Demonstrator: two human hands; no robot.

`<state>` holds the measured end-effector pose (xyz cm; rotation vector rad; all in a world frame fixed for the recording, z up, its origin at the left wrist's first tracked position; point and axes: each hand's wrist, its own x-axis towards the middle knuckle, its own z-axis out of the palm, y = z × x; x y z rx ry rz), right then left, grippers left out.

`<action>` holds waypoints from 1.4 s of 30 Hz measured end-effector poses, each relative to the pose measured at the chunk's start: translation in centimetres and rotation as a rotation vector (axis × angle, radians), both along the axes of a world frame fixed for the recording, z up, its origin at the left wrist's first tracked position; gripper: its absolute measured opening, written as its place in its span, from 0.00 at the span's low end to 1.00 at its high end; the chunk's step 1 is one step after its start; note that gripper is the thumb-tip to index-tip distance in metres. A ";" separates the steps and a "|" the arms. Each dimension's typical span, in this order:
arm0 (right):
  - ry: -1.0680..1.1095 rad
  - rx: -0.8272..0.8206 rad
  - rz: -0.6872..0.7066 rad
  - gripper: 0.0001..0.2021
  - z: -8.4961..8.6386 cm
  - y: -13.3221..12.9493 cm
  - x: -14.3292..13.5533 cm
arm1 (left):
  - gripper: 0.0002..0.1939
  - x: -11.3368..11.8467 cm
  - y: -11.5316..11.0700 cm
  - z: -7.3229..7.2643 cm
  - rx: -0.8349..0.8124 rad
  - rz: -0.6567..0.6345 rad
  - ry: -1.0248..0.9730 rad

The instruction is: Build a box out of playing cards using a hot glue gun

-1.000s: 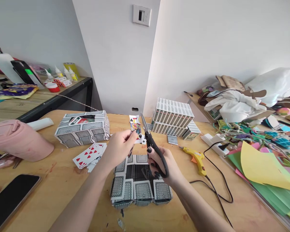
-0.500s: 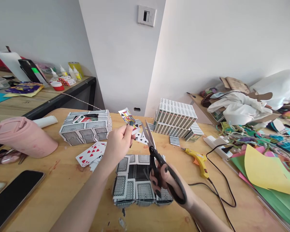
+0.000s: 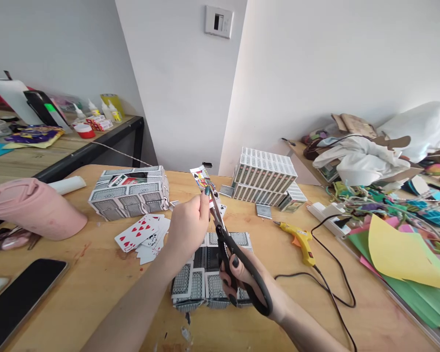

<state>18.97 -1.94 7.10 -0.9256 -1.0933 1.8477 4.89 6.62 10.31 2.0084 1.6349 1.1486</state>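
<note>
My left hand [image 3: 190,221] pinches a face card [image 3: 201,178] upright above the table's middle. Black-handled scissors [image 3: 238,259] are in my right hand [image 3: 247,278], their blades reaching up to the card's right side. Below both hands lies a box covered in grey-backed cards [image 3: 196,288], partly hidden by my right hand and the scissors. Loose playing cards [image 3: 141,233] are spread to the left of my left hand. Another card-covered box [image 3: 132,193] stands behind them, with card packs in its top opening.
Stacked card packs [image 3: 266,173] stand at the back, a single card [image 3: 263,210] in front. A yellow glue gun [image 3: 298,242] with a black cable lies right, near a power strip [image 3: 324,220] and coloured paper [image 3: 407,254]. A pink tumbler [image 3: 36,208] and phone [image 3: 25,298] are left.
My left hand has moved slightly right with the face card. My right hand has shifted left, bringing the scissor blades to the card, and the blades are closer together.
</note>
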 end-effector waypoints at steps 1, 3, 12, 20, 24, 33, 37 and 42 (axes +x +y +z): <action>0.005 0.001 -0.009 0.23 0.1 0.1 0.0 | 0.23 0.1 -0.1 0.1 -0.013 -0.018 -0.011; 0.010 0.004 -0.019 0.24 0.3 0.2 -0.1 | 0.22 0.2 -0.2 0.2 -0.029 -0.061 -0.049; 0.036 -0.066 -0.109 0.27 0.7 0.3 -0.7 | 0.21 0.7 -0.7 0.3 -0.074 -0.161 -0.275; -0.009 -0.055 -0.180 0.26 -0.2 0.4 -0.9 | 0.16 0.7 -0.4 -0.1 -0.030 -0.104 -0.175; -0.060 -0.045 -0.198 0.26 0.0 0.4 -0.8 | 0.15 0.5 -0.2 -0.1 -0.050 -0.140 -0.169; -0.029 -0.061 -0.195 0.26 -0.2 0.7 -0.9 | 0.16 0.0 0.2 -0.3 -0.116 -0.213 -0.242; 0.005 0.016 -0.096 0.24 -0.4 1.2 -0.3 | 0.16 -0.1 -0.1 0.0 -0.133 -0.260 -0.230; 0.003 0.084 -0.029 0.21 0.2 1.7 0.6 | 0.17 -0.1 -0.5 0.4 -0.194 -0.348 -0.269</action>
